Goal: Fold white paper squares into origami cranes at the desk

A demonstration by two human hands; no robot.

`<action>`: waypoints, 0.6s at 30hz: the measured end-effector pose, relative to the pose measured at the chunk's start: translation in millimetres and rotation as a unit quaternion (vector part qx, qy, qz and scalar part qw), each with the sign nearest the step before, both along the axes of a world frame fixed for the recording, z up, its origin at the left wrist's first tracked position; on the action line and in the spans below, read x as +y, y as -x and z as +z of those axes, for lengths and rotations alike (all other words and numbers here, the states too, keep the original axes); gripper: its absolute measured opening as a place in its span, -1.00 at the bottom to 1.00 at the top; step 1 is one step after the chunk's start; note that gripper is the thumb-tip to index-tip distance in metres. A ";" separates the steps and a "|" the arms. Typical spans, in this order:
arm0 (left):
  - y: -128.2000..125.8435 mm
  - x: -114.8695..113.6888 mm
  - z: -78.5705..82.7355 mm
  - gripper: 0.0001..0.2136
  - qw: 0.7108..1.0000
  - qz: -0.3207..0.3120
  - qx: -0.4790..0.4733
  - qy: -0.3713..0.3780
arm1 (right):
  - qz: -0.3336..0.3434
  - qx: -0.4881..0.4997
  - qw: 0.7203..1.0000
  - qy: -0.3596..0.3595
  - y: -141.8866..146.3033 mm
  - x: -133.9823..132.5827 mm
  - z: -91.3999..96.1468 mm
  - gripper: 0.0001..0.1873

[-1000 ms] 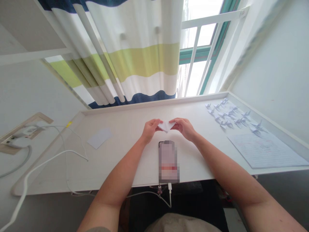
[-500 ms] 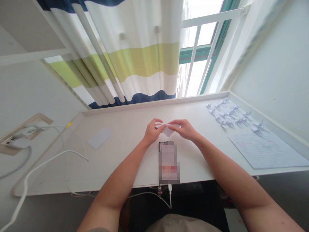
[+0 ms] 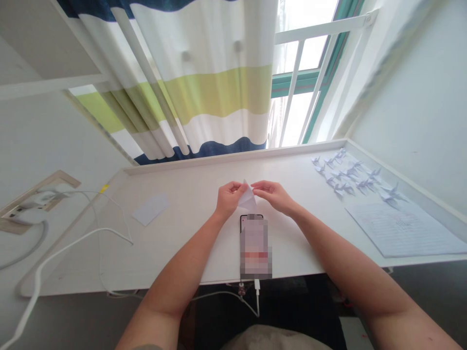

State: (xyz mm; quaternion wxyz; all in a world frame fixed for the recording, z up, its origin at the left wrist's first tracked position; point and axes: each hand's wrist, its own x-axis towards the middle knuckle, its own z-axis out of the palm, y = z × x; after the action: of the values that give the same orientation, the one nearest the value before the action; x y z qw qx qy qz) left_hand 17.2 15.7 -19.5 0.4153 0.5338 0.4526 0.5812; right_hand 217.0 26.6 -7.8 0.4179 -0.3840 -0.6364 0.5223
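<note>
Plainly, the left hand (image 3: 229, 198) had hold of a small folded piece of white paper (image 3: 248, 198), pinching it between thumb and fingers (image 3: 238, 185), so that a pointed corner stood up free. The right hand (image 3: 273, 196) was just beside it, its fingers (image 3: 260, 184) curved and partly open; from this head view, I could not tell whether their tips touched the paper or only came very near it.

The folded white paper was raised between the hands above the desk (image 3: 175, 253), where neither its surface nor anything on it was in the way of the hands. Just nearer the person lay a smartphone (image 3: 255, 248) with a pixelated screen, close to the desk's edge, apparently because its white charging cable (image 3: 257, 299) dropped over that edge from its near end.

Off to the right, small origami cranes (image 3: 346, 174) lay in loose rows, well away from the hands, beside a lined sheet with writing (image 3: 401, 231). Off to the left lay a plain white paper rectangle (image 3: 151, 208).
</note>
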 end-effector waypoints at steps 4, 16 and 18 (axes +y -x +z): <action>-2.9 -7.2 4.2 -0.52 0.995 -0.011 0.095 -0.010 | -0.050 0.039 0.998 -0.030 4.4 -0.9 1.9 -0.52; -7.3 -16.8 12.4 -0.66 0.972 0.009 0.215 -0.091 | -0.068 0.072 0.993 -0.066 8.4 -10.3 9.8 -0.55; -7.1 -17.5 12.7 -0.70 0.974 -0.012 0.217 -0.069 | -0.083 0.067 0.991 -0.084 7.8 -10.2 10.7 -0.53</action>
State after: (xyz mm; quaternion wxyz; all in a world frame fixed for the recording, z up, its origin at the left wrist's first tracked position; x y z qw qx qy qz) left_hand 24.3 -1.8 -6.8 0.2762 0.6801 0.4839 0.4764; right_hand 209.3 16.4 2.9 0.5319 -0.3630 -0.6149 0.4551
